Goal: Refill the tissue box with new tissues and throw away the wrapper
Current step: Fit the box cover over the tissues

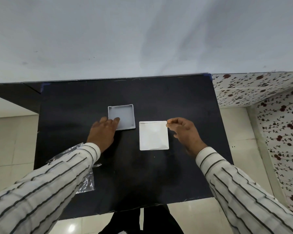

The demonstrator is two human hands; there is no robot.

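The tissue box (154,135) sits open-topped just right of the frame's centre on a black table (159,97), its white interior bright and apparently filled level with the rim, though the glare makes it hard to tell tissue from bare floor. Its grey lid (121,117) lies upturned, hollow side up, just above and to the left of the box, the two close but apart, a placement that leaves the box mouth clear for loading and keeps the cover within reach for closing.

The left hand (103,132) reaches forward, palm down, fingers spread loosely, with fingertips (116,119) resting over the lid's near-left corner; it touches the lid without visibly gripping it. The right hand (184,132) hovers at the box's upper right corner, thumb and forefinger pinched close together there; whether they hold a tissue edge or the box rim cannot be told.

Both striped sleeves (243,191) angle in from the lower corners of the frame. The clear plastic wrapper (86,183) lies crumpled at lower left on the table, partly under the left forearm and not yet thrown away, so closing the box and discarding it appear to remain.
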